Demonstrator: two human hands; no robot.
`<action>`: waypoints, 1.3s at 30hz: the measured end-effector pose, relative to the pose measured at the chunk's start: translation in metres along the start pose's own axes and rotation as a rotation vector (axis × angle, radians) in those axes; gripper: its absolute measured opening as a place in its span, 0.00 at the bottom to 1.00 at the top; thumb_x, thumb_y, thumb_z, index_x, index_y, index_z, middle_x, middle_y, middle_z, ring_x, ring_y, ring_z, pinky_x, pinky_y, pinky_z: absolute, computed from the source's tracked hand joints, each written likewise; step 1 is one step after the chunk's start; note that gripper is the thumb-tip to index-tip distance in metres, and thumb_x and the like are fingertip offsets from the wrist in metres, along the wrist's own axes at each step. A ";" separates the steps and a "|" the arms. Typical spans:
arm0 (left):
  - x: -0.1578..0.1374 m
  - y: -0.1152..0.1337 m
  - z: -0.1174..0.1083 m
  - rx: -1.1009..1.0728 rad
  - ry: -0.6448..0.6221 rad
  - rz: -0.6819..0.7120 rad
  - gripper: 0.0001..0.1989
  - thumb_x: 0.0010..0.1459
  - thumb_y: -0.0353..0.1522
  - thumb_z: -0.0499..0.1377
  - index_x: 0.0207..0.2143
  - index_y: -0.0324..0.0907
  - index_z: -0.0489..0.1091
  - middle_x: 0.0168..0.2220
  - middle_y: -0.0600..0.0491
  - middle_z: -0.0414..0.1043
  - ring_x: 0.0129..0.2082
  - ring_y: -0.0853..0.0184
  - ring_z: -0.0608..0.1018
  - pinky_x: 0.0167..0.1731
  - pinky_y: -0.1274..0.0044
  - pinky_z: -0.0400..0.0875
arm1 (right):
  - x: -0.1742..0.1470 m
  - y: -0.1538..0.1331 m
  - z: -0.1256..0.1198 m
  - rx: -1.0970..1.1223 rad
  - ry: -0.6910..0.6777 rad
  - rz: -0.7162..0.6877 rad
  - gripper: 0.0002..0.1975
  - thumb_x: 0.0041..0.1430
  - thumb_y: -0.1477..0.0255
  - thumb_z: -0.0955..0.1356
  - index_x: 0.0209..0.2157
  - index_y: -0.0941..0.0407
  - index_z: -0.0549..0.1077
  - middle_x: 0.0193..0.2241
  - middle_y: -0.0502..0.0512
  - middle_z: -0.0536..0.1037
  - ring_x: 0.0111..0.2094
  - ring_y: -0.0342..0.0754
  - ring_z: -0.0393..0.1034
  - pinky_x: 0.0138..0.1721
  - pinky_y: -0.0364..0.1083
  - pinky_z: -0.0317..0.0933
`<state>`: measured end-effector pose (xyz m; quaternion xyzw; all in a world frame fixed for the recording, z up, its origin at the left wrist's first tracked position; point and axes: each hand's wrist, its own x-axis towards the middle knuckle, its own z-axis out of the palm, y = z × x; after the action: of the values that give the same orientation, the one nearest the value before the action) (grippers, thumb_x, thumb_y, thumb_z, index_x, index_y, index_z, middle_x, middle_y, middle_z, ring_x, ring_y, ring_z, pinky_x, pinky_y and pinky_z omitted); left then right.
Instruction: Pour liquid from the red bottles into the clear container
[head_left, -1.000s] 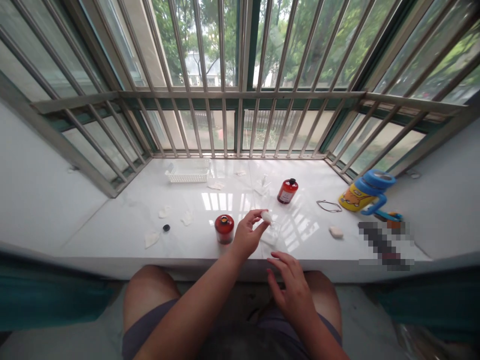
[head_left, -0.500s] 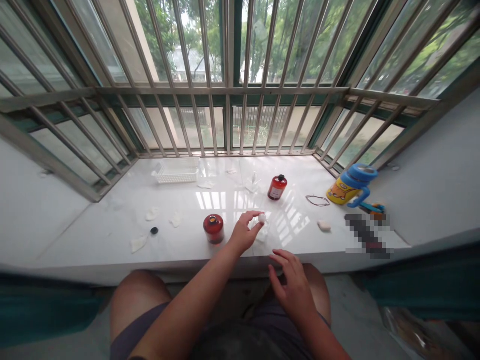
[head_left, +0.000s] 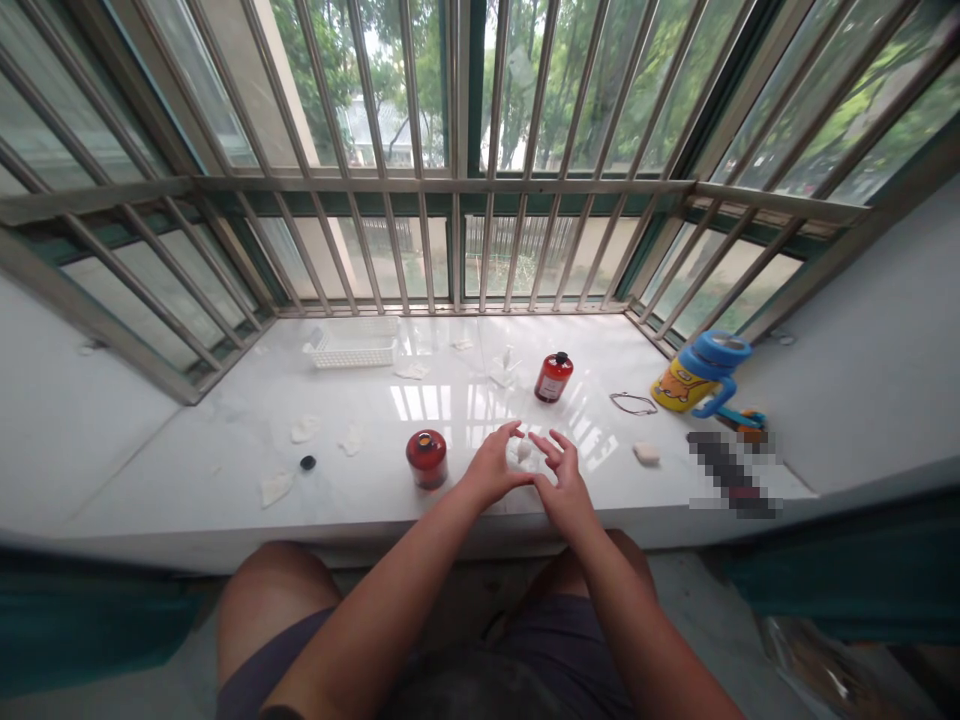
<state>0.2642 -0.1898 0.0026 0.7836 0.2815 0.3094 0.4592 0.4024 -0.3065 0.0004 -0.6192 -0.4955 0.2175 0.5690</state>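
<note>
My left hand [head_left: 495, 465] and my right hand [head_left: 564, 482] are close together at the sill's front edge, curved around a small clear container [head_left: 534, 460]. A small white lump [head_left: 522, 451] shows at the container, between the hands; whether it lies inside or on top I cannot tell. Both hands have their fingers apart, with nothing visibly gripped. Left of my left hand stands a dark red bottle [head_left: 427, 468] without its cap. A small black cap [head_left: 307, 463] lies farther left.
Another red bottle [head_left: 553, 380] with a black top stands behind the hands. White scraps [head_left: 276, 488] lie at left, near a white basket [head_left: 352, 343]. At right are a beige block [head_left: 646, 454], a thin cord loop [head_left: 634, 403] and a blue-yellow mug [head_left: 682, 380]. Bars [head_left: 450, 184] line the window.
My left hand has let go of the small white ball, and a white lump now shows at the clear container. My right hand has come up and forward beside it.
</note>
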 end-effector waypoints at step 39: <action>-0.009 -0.001 0.009 0.053 0.109 -0.038 0.49 0.43 0.32 0.77 0.66 0.44 0.62 0.56 0.46 0.74 0.56 0.52 0.76 0.60 0.60 0.71 | 0.011 -0.011 0.009 -0.210 0.091 0.073 0.26 0.61 0.54 0.72 0.53 0.50 0.61 0.51 0.65 0.83 0.57 0.63 0.77 0.56 0.61 0.69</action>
<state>0.2649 -0.2012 -0.0043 0.7721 0.3291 0.3352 0.4280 0.3952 -0.2939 0.0118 -0.7021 -0.4664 0.1567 0.5147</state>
